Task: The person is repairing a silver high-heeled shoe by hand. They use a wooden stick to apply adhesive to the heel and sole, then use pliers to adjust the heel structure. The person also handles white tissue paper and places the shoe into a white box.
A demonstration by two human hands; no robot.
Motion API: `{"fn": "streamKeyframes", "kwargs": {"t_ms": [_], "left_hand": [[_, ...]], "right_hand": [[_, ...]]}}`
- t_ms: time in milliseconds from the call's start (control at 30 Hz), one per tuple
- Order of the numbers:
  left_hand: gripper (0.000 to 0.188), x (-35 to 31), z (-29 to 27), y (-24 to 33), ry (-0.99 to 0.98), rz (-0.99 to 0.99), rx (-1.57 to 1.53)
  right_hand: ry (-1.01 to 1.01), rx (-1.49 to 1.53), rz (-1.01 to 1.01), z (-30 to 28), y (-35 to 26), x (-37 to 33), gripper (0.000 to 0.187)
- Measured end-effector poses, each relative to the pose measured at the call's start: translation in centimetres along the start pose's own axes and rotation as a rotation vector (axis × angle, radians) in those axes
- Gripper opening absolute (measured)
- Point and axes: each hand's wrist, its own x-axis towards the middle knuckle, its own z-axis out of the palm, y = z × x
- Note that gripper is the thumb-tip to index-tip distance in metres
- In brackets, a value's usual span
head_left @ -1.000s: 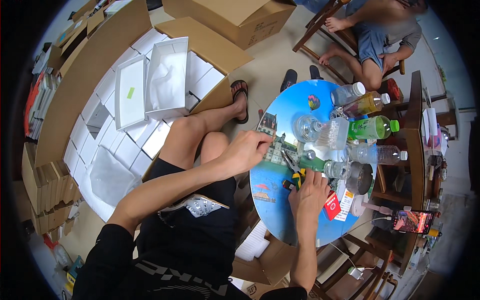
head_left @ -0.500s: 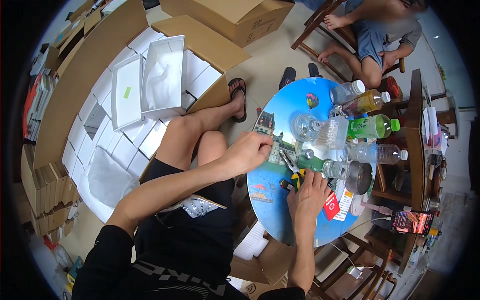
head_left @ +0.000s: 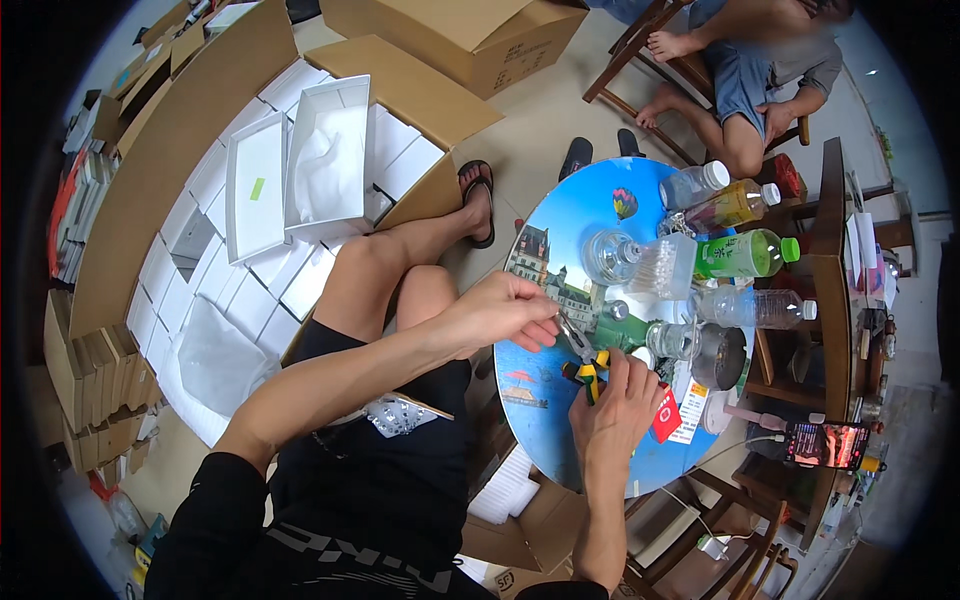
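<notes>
My right hand [head_left: 620, 395] is closed around the yellow-and-black handles of a pair of pliers [head_left: 573, 338] above the round table. Its metal jaws point toward my left hand and come up against the fingertips. My left hand [head_left: 512, 315] is pinched, thumb and forefinger together at the jaw tips; whatever sits between them is too small to make out. On my lap lies a pale piece with shiny silver beads or studs [head_left: 400, 413]. A red card [head_left: 666, 415] lies near my right hand, beside a small clear jar [head_left: 670, 340].
The blue picture-topped table [head_left: 530, 440] carries a box of cotton swabs [head_left: 665, 265], a green bottle [head_left: 745, 254], other bottles and a dark round tin [head_left: 720, 355]. A phone [head_left: 825, 445] stands at the right. Left, a large carton [head_left: 440, 85] holds white boxes. Another person [head_left: 745, 100] sits opposite.
The pliers have been lifted and turned so their jaws meet my left fingertips. My left hand has dipped slightly and moved right toward them, its lower fingers now loosened.
</notes>
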Motion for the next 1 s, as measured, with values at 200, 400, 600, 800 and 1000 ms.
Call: {"fn": "streamKeyframes", "kwargs": {"t_ms": [200, 400, 600, 800, 1000], "left_hand": [[0.026, -0.9, 0.5, 0.4, 0.009, -0.014, -0.133], [0.029, -1.4, 0.3, 0.7, 0.008, -0.016, -0.119], [0.029, -1.4, 0.4, 0.7, -0.012, -0.024, -0.091], [0.028, -1.2, 0.2, 0.7, -0.036, -0.015, -0.071], [0.028, -1.2, 0.1, 0.7, -0.043, -0.023, -0.051]], "right_hand": [[0.04, 0.006, -0.017, -0.7, -0.2, -0.4, 0.067], [0.074, 0.057, -0.006, -0.5, -0.2, -0.9, 0.066], [0.061, 0.083, 0.024, -0.5, -0.2, -1.3, 0.064], [0.042, 0.095, 0.036, -0.4, -0.2, -1.4, 0.063], [0.059, 0.118, 0.033, -0.3, -0.2, -1.5, 0.062]]}}
